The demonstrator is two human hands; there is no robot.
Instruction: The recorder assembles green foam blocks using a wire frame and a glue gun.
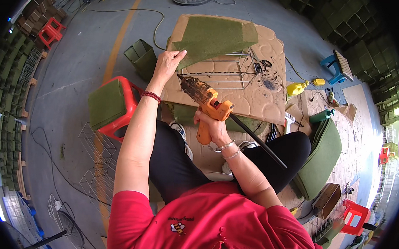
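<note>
My right hand (212, 126) is wrapped around the grip of an orange hot glue gun (218, 108), its barrel smeared dark. A long black glue stick (260, 144) sticks out of its back end. The nozzle points at the near left corner of a wire frame (229, 80) lying on a cardboard-topped table. Along one wire runs a dark line of glue. Thumb and fingers of my left hand (168, 64) pinch the near left edge of a green felt sheet (209, 34), lifted partly over the frame. Its far part lies on the cardboard (264, 108).
Black-handled scissors (260, 66) lie by dark glue drips. Left of the table stand a green felt box (142, 59) and a red stool (130, 102) holding green felt. At right are a yellow bottle (296, 88), a green bottle (321, 115) and stacked green felt sheets (323, 157). Cables cross the floor.
</note>
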